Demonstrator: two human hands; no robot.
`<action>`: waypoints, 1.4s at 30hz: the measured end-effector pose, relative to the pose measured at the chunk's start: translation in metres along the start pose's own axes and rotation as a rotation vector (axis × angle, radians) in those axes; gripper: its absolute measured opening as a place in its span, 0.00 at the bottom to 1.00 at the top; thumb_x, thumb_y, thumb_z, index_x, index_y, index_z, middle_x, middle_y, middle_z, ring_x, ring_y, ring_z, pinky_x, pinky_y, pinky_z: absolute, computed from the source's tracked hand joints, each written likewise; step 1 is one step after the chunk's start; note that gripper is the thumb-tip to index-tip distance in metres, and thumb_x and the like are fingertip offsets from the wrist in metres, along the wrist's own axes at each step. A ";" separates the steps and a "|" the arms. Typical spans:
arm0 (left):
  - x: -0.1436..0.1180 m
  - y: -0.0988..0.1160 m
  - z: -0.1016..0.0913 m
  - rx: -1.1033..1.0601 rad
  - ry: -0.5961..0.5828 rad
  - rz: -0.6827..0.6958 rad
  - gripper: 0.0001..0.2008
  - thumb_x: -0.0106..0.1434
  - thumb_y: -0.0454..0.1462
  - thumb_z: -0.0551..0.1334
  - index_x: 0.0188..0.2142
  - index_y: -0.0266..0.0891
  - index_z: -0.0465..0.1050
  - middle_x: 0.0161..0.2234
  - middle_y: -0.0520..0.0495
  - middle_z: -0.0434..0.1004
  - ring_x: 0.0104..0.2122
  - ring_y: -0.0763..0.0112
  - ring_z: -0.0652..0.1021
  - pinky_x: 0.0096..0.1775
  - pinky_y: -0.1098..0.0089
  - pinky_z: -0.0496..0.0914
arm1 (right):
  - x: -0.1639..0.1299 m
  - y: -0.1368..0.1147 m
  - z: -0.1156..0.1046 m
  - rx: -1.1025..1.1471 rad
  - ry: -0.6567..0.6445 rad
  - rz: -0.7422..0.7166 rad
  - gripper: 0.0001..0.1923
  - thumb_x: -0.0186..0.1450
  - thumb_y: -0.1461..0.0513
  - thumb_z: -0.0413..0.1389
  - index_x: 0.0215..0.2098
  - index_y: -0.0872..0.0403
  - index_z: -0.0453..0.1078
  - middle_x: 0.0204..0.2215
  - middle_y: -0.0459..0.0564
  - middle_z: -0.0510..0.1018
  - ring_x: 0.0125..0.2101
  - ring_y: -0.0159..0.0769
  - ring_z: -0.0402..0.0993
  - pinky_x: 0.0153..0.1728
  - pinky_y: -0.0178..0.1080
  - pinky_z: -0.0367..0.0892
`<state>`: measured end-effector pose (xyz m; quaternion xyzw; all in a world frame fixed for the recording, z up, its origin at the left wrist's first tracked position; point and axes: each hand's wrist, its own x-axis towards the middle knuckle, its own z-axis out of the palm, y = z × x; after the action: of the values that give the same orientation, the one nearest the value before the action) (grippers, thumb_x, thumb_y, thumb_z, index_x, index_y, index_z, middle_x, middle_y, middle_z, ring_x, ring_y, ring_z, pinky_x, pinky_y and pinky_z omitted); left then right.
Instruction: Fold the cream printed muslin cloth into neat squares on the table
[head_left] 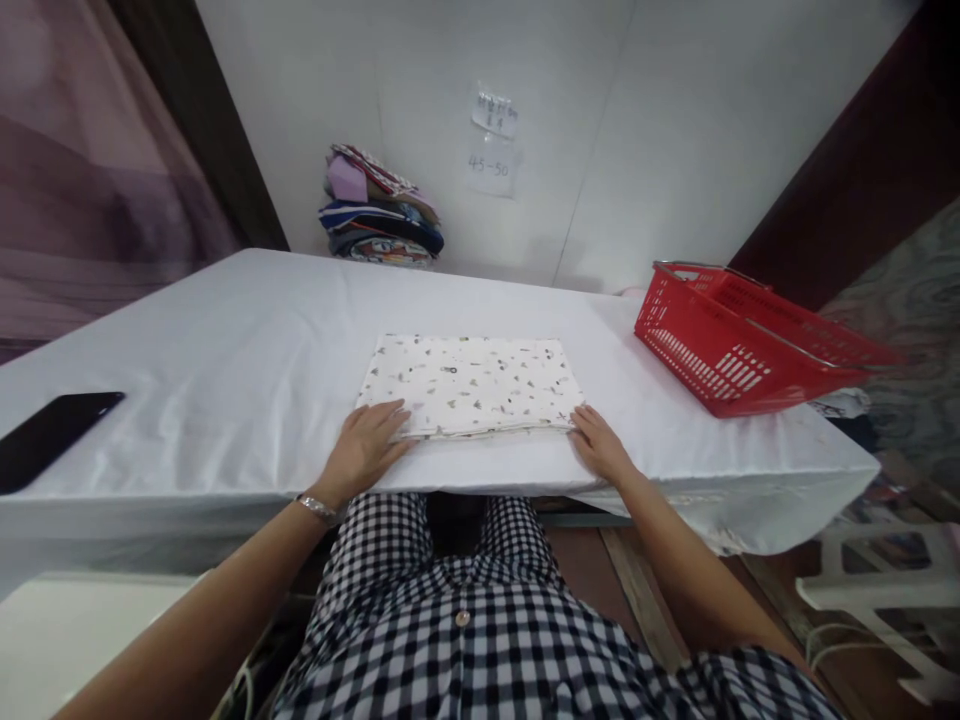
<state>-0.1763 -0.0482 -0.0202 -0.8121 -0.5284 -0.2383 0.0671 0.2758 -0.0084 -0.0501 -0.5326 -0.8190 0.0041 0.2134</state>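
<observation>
You are wearing a shirt (480,650) in a black-and-white gingham check, its small squares running evenly across the chest and down over the lap. A single pale, round button (463,619) shows on the front placket, near the middle of your view. The sleeves are short: the checked cloth ends high on your right arm, at the lower right of the view, and both forearms are bare below it. On your left wrist sits a slim silver-coloured metal bracelet or watch band (318,508), catching a little light. Your left hand (365,447) and right hand (600,444) carry no rings that can be made out.
</observation>
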 end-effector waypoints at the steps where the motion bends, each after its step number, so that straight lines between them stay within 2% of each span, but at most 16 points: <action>1: 0.000 0.003 0.000 -0.020 -0.036 0.055 0.24 0.65 0.50 0.52 0.51 0.38 0.70 0.56 0.38 0.68 0.54 0.55 0.69 0.55 0.53 0.61 | -0.001 0.001 -0.001 0.006 -0.021 -0.029 0.23 0.66 0.58 0.46 0.56 0.59 0.66 0.57 0.59 0.67 0.61 0.47 0.56 0.60 0.52 0.56; 5: 0.001 0.000 0.002 -0.048 -0.104 0.116 0.22 0.65 0.47 0.51 0.51 0.39 0.71 0.52 0.40 0.73 0.53 0.56 0.71 0.54 0.55 0.63 | 0.000 0.011 -0.012 -0.026 -0.117 -0.095 0.24 0.65 0.62 0.47 0.58 0.59 0.64 0.59 0.58 0.65 0.61 0.44 0.56 0.60 0.50 0.56; 10: 0.002 -0.015 -0.003 -0.002 -0.183 0.157 0.21 0.64 0.35 0.48 0.52 0.39 0.71 0.53 0.42 0.73 0.53 0.60 0.72 0.54 0.58 0.64 | 0.011 0.019 -0.027 -0.148 -0.266 -0.156 0.26 0.62 0.71 0.45 0.58 0.58 0.63 0.59 0.56 0.64 0.60 0.41 0.59 0.58 0.47 0.58; 17: 0.010 -0.015 -0.009 0.160 -0.276 0.080 0.25 0.63 0.29 0.45 0.56 0.38 0.67 0.55 0.42 0.69 0.54 0.59 0.70 0.53 0.59 0.64 | 0.029 0.003 -0.038 -0.384 -0.349 -0.205 0.22 0.64 0.71 0.45 0.56 0.58 0.63 0.57 0.60 0.66 0.56 0.43 0.63 0.51 0.46 0.62; 21: 0.014 -0.009 -0.009 0.191 -0.237 0.042 0.25 0.61 0.27 0.46 0.55 0.37 0.67 0.54 0.40 0.71 0.52 0.58 0.71 0.50 0.59 0.65 | 0.035 -0.005 -0.038 -0.442 -0.320 -0.202 0.19 0.65 0.69 0.46 0.53 0.59 0.64 0.53 0.60 0.70 0.50 0.45 0.67 0.48 0.44 0.61; 26: 0.012 -0.005 -0.010 0.172 -0.153 0.021 0.23 0.59 0.27 0.49 0.52 0.37 0.70 0.48 0.38 0.74 0.48 0.56 0.73 0.46 0.58 0.67 | 0.030 0.001 -0.032 -0.411 -0.236 -0.201 0.19 0.61 0.71 0.48 0.50 0.57 0.67 0.50 0.58 0.72 0.47 0.43 0.68 0.47 0.42 0.61; 34: 0.005 -0.011 -0.011 0.188 -0.066 0.053 0.21 0.59 0.27 0.48 0.48 0.37 0.72 0.44 0.39 0.77 0.44 0.58 0.75 0.45 0.59 0.66 | 0.014 0.011 -0.024 -0.311 -0.102 -0.197 0.20 0.59 0.72 0.48 0.48 0.57 0.69 0.47 0.57 0.74 0.48 0.42 0.68 0.49 0.44 0.62; 42: 0.003 -0.023 -0.016 0.182 -0.086 0.077 0.20 0.58 0.30 0.50 0.47 0.40 0.72 0.43 0.42 0.78 0.42 0.60 0.76 0.47 0.58 0.67 | 0.018 0.010 -0.022 -0.264 -0.075 -0.193 0.18 0.60 0.71 0.47 0.46 0.56 0.70 0.46 0.57 0.74 0.48 0.43 0.68 0.49 0.46 0.63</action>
<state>-0.2010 -0.0410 -0.0081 -0.8318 -0.5186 -0.1518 0.1269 0.2857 0.0071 -0.0264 -0.4745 -0.8671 -0.1041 0.1102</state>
